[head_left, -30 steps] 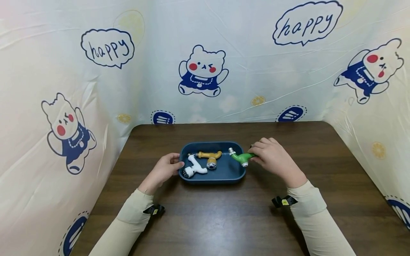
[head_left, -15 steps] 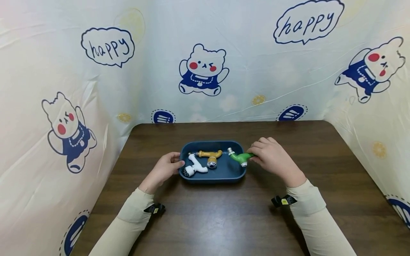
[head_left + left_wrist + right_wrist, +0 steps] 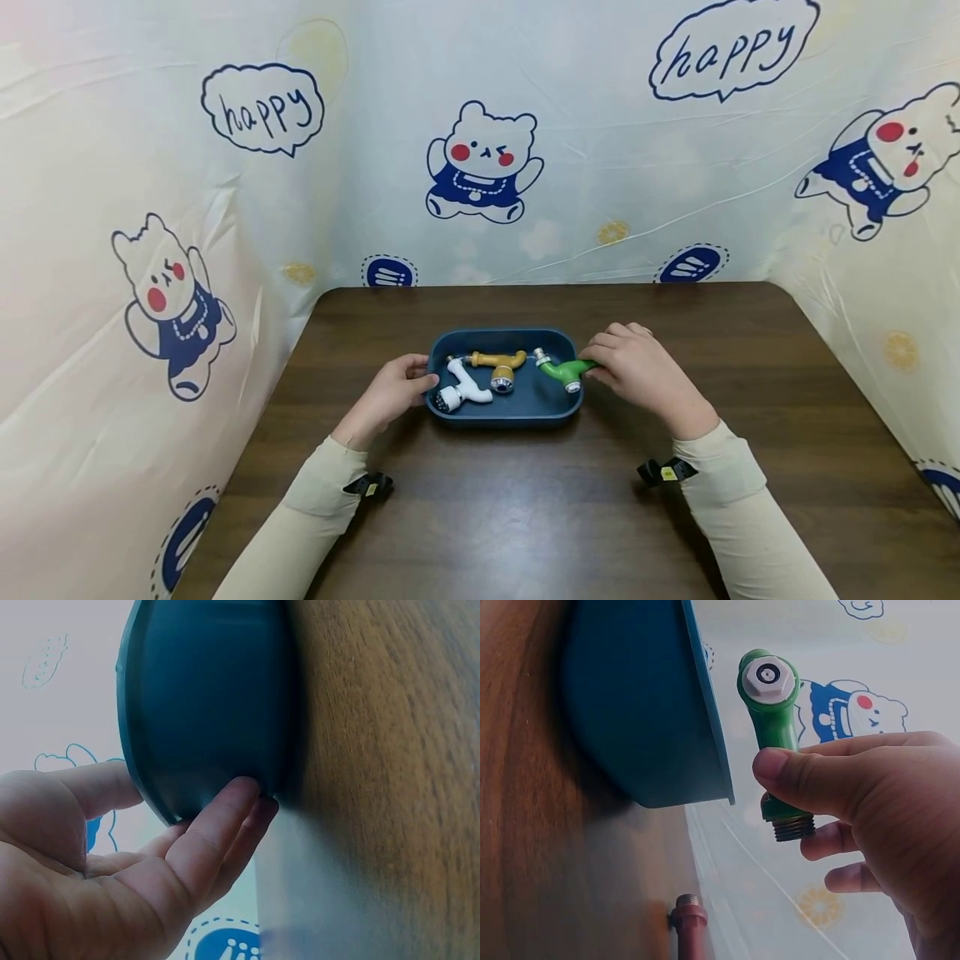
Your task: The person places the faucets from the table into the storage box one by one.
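Note:
A dark blue tray [image 3: 504, 421] rests on the table in the head view. My left hand [image 3: 392, 392] grips its left end, thumb at the rim and fingers [image 3: 214, 832] against the outer wall. Inside lie a white faucet [image 3: 463, 387] at the left and a yellow faucet [image 3: 498, 362] beside it. My right hand [image 3: 637, 371] pinches a green faucet [image 3: 558, 367] near its threaded end and holds it over the tray's right part. The right wrist view has that green faucet [image 3: 772, 720] above the rim, thumb across its body.
A dark red faucet-like piece [image 3: 690, 930] with a threaded end is beside the tray in the right wrist view; my right hand hides it in the head view. A printed cloth [image 3: 480, 250] stands behind the brown wooden table [image 3: 487, 517].
The head view has turned slightly, shifting the scene right. Relative to the tray, my right hand and the green faucet have moved a little left. My left hand keeps its place on the tray.

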A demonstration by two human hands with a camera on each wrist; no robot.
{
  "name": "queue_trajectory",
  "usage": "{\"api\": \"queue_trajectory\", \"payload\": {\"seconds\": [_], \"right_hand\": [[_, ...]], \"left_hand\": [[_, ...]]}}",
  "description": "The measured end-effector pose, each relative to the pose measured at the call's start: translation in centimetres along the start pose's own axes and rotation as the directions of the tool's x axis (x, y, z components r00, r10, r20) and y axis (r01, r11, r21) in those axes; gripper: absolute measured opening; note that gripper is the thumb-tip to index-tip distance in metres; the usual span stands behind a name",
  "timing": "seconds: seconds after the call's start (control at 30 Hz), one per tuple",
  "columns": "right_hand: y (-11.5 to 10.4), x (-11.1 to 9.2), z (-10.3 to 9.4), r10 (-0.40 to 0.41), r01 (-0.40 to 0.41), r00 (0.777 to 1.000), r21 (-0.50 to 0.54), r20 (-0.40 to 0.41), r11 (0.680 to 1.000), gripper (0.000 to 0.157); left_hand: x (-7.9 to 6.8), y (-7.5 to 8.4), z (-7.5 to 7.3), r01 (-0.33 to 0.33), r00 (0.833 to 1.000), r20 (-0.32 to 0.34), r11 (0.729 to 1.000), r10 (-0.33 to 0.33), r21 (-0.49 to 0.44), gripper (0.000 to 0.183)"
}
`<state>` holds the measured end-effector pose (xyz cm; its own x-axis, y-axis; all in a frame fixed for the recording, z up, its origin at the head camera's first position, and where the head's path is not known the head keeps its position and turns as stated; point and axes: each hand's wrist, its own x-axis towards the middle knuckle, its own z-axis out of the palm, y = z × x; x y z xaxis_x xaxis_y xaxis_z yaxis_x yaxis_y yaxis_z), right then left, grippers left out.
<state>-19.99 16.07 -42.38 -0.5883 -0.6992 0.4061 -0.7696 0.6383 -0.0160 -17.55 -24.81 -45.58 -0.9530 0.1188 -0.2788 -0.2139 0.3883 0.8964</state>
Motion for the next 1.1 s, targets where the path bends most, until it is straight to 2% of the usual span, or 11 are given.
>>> {"api": "queue_trajectory", "payload": {"seconds": [0.47, 1.1], "right_hand": [[0.0, 1.0, 0.2, -0.039, 0.039, 0.999, -0.010, 0.006, 0.999, 0.024], [-0.7, 2.4, 0.3, -0.062, 0.062, 0.994, 0.003, 0.086, 0.998, 0.021]], "left_hand": [[-0.1, 0.1, 0.0, -0.009, 1.000, -0.001, 1.000, 0.009, -0.009, 0.049], [0.0, 0.2, 0.1, 0.010, 1.000, -0.012, 1.000, -0.009, 0.015, 0.048]]}}
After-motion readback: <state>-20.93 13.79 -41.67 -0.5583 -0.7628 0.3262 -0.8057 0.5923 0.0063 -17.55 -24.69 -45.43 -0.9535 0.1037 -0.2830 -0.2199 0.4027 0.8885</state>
